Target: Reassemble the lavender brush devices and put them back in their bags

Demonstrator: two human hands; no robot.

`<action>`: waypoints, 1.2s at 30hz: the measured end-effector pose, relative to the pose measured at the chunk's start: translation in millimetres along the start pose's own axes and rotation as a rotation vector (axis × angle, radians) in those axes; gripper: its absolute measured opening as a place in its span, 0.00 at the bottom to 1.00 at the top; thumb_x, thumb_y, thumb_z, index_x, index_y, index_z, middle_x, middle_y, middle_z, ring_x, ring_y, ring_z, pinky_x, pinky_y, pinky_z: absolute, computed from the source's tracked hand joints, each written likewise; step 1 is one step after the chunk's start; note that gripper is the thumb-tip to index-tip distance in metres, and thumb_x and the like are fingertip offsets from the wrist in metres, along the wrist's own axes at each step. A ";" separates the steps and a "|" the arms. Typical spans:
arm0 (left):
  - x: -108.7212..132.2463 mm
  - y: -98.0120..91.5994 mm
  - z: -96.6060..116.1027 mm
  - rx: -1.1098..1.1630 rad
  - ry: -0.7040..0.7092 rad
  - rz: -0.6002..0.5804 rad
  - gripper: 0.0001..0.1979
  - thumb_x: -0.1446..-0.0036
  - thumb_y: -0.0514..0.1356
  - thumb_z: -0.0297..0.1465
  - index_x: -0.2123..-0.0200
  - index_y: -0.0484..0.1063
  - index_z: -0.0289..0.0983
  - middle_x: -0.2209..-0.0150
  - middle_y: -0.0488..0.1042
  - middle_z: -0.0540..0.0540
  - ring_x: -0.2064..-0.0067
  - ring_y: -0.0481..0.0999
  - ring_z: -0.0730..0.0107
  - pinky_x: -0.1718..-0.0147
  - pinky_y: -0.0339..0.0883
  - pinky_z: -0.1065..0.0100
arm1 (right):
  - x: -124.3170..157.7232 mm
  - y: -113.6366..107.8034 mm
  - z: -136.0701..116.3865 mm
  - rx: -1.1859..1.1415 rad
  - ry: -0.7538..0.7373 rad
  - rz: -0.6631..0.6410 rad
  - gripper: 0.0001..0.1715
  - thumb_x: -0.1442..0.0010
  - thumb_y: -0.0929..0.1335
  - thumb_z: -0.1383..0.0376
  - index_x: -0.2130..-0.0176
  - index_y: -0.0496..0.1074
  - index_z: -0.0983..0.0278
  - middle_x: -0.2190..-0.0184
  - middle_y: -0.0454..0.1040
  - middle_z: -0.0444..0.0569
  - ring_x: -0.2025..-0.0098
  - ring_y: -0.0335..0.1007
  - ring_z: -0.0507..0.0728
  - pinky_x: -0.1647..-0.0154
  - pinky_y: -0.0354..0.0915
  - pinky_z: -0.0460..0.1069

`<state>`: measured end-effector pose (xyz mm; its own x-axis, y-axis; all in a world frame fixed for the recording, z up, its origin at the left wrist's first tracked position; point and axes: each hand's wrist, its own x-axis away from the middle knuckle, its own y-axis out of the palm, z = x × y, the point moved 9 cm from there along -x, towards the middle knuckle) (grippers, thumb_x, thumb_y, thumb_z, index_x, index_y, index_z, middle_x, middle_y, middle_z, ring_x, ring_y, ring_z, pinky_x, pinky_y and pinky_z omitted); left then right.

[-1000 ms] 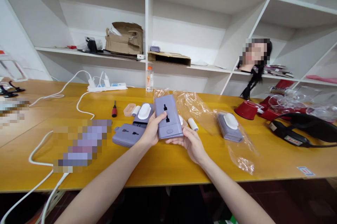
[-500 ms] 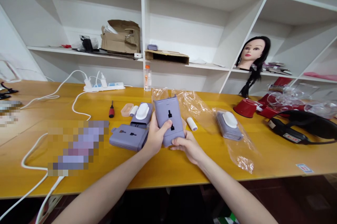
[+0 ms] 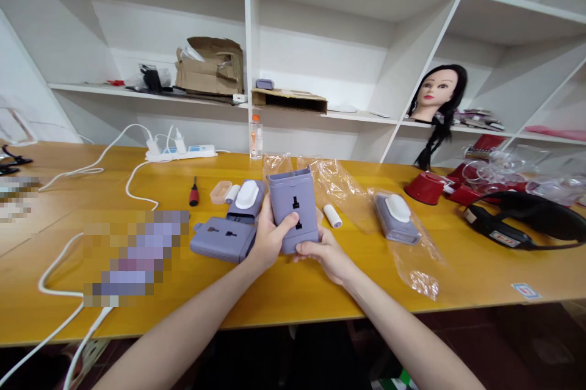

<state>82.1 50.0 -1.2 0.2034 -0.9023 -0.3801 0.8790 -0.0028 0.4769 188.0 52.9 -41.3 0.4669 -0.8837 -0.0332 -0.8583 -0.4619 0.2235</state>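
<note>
Head-worn camera, looking forward and down.
It looks from above the near side of the wooden table (image 3: 476,274), facing white shelving (image 3: 249,60); the left hand (image 3: 268,237) and right hand (image 3: 327,252) appear close, near mid-frame, forearms (image 3: 187,317) entering from the bottom, the shelving farther back.

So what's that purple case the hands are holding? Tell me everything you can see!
The purple case is boxy and looks like smooth plastic. Its front has two black cut-outs, the lower one partly covered by a thumb. The upper end looks open; what's inside isn't clear. It's held tilted over the table: the left hand grips its side, the right hand its lower corner.
</note>
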 end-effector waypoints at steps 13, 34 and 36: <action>-7.9 -10.1 -5.0 0.186 -0.123 0.166 0.19 0.55 0.64 0.33 0.58 0.65 0.41 0.62 0.74 0.49 0.60 0.73 0.68 0.60 0.67 0.68 | 2.9 -10.4 -18.5 0.427 -0.370 0.244 0.45 0.63 0.76 0.66 0.48 0.56 0.58 0.58 0.70 0.48 0.69 0.68 0.52 0.71 0.67 0.47; -3.7 -6.1 -25.1 0.210 -0.230 0.111 0.23 0.54 0.64 0.32 0.53 0.64 0.43 0.58 0.73 0.50 0.57 0.73 0.68 0.56 0.65 0.65 | 6.6 -15.5 -26.0 0.530 -0.457 0.239 0.53 0.64 0.76 0.66 0.43 0.53 0.57 0.51 0.67 0.53 0.56 0.70 0.58 0.60 0.70 0.53; -6.0 -8.0 -22.1 0.204 -0.203 0.122 0.24 0.55 0.64 0.33 0.53 0.64 0.43 0.58 0.73 0.50 0.57 0.73 0.68 0.56 0.65 0.65 | 5.3 -11.2 -24.9 0.511 -0.427 0.203 0.53 0.63 0.76 0.67 0.42 0.52 0.57 0.52 0.67 0.53 0.59 0.71 0.57 0.62 0.70 0.52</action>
<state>83.3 65.0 -20.2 0.1936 -0.9689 -0.1539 0.7448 0.0431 0.6659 205.4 55.3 -19.8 0.2516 -0.8607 -0.4425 -0.9614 -0.1695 -0.2170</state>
